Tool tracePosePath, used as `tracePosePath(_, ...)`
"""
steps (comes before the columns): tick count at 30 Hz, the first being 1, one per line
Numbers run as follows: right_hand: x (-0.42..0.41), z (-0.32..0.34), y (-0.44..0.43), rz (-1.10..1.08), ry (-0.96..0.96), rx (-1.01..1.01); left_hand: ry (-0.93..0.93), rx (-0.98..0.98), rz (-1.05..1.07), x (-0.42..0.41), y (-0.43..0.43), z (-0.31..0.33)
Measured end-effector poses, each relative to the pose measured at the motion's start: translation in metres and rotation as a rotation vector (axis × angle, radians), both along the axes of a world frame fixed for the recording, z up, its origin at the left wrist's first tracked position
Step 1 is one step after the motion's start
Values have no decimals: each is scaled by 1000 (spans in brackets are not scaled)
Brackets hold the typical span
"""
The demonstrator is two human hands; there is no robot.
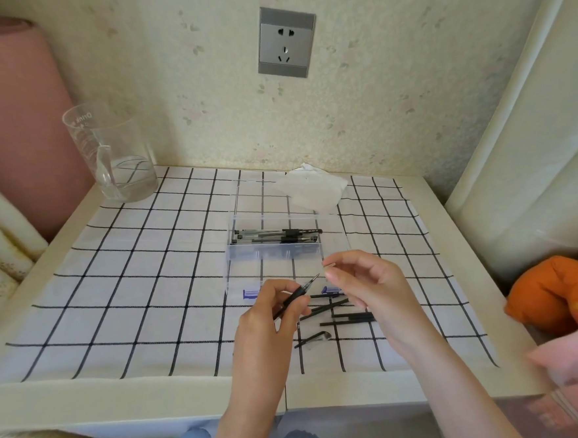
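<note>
While left hand (270, 310) holds one pen (299, 292) | right hand (365, 282): one small piece (330, 267)

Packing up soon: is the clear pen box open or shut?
Open: the box has its lid folded out in front, pens inside uncovered.

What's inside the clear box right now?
Black gel pens lie side by side in the clear box, at least two. Its tinted front wall hides any lower ones. Outside it, the left hand holds another pen and the right hand pinches a small part.
</note>
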State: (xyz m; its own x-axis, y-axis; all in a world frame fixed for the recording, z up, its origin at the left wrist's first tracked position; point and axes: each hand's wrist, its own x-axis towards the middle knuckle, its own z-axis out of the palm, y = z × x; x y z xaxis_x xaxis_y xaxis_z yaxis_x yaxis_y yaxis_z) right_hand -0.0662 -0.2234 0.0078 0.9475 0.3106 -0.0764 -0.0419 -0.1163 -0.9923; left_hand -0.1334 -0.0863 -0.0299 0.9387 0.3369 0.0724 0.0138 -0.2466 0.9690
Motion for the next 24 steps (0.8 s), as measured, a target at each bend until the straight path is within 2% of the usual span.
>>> tracePosePath(11, -1, -4, 5, 85, -3, -75, 0, 6, -12, 1, 0, -1)
tracePosePath(24, -1, -2, 5, 132, 99, -63, 20, 22, -18, 1, 0, -3)
